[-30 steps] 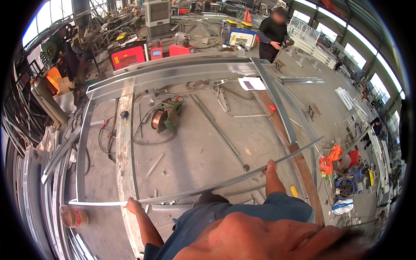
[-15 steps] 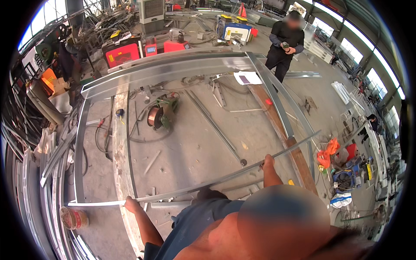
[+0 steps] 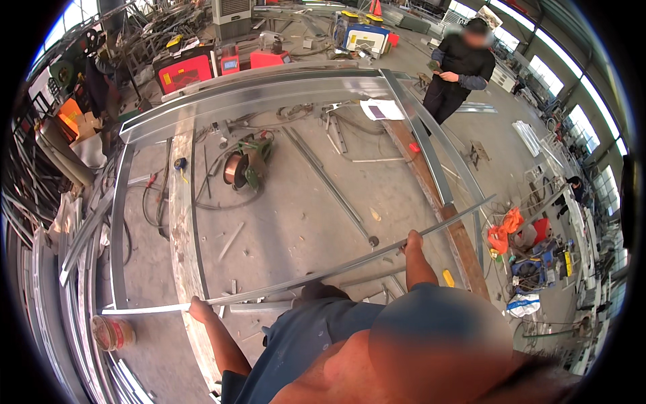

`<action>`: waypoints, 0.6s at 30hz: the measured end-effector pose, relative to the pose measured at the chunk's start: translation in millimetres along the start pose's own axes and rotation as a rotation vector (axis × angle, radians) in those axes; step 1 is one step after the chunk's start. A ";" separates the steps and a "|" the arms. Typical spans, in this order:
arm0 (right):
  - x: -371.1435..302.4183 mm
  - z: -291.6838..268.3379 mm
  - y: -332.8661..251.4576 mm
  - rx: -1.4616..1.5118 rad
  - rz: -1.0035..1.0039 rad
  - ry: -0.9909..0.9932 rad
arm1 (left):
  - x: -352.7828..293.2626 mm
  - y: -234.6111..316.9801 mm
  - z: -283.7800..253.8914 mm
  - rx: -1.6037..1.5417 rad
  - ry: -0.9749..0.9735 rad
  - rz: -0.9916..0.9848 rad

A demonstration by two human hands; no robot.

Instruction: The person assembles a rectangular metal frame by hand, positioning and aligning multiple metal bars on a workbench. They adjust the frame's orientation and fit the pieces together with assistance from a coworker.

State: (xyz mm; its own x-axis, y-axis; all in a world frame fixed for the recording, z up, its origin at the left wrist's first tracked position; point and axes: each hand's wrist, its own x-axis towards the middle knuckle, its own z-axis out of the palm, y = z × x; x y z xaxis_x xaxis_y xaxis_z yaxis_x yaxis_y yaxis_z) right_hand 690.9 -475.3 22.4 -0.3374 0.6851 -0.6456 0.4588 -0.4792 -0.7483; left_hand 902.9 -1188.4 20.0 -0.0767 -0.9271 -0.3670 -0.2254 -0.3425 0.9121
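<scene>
Holding long silver metal bar in left hand and right hand, unreleased, with straight grey metal rail apparently laid.

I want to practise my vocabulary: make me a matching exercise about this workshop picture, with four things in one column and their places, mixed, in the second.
Things
1. long thin silver metal bar
2. small blue tape measure
3. round copper-coloured wire spool
4. white paper sheet

Places
A. at the far end of the long brown beam
B. in the left hand and right hand
C. on the pale wooden plank
D. against the green device

Pairs: 1-B, 2-C, 3-D, 4-A
</scene>
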 end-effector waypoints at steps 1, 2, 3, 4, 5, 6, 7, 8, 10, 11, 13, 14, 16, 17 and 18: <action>1.4 -1.8 -0.3 0.008 0.004 0.001 | -2.1 1.5 1.6 -0.002 -0.006 0.002; 2.8 -3.4 -0.6 0.016 0.008 0.002 | -4.3 2.9 2.5 0.001 -0.013 -0.005; 4.2 -5.1 -1.1 -0.004 0.001 0.013 | -6.5 4.5 2.9 0.003 -0.021 -0.013; 2.7 -4.3 -1.1 -0.026 -0.004 0.020 | -8.1 6.6 1.9 0.005 -0.023 -0.018; 1.2 -3.2 -1.3 -0.048 -0.009 0.027 | -8.8 6.7 1.6 0.000 -0.022 -0.013; -0.1 -2.0 -1.6 -0.052 -0.008 0.027 | -10.0 7.6 1.1 -0.005 -0.020 -0.009; -0.7 -1.6 -1.7 -0.056 -0.007 0.027 | -10.2 7.8 0.8 -0.011 -0.021 -0.004; -1.2 -1.2 -1.8 -0.059 -0.006 0.028 | -10.4 7.9 0.3 -0.015 -0.019 -0.006; -0.6 -2.0 -1.7 -0.061 -0.014 0.032 | -11.1 8.7 1.2 -0.024 -0.020 -0.007; 0.5 -3.5 -1.3 -0.060 -0.017 0.036 | -11.7 9.4 2.3 -0.014 -0.028 -0.010; 1.3 -2.9 -0.7 -0.039 -0.019 0.044 | -11.6 9.6 1.2 0.002 -0.036 -0.017; 0.7 -1.3 0.0 -0.031 -0.020 0.045 | -8.9 7.3 -0.3 0.012 -0.037 -0.012; 2.0 -0.8 0.1 -0.034 -0.018 0.028 | -4.3 3.6 -1.0 0.030 -0.041 -0.003; 3.8 -1.9 -0.4 -0.034 -0.017 0.019 | -3.8 2.5 -0.3 0.010 -0.042 -0.016; 5.6 -2.9 -1.2 -0.040 -0.010 0.022 | -3.4 1.3 0.5 -0.010 -0.043 -0.029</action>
State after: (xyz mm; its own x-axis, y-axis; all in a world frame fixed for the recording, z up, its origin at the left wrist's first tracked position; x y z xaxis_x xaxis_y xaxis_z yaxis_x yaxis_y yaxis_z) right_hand 690.9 -469.3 20.2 -0.3245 0.7017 -0.6343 0.4880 -0.4503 -0.7477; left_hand 902.3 -1185.6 22.4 -0.1121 -0.9095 -0.4003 -0.2183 -0.3704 0.9028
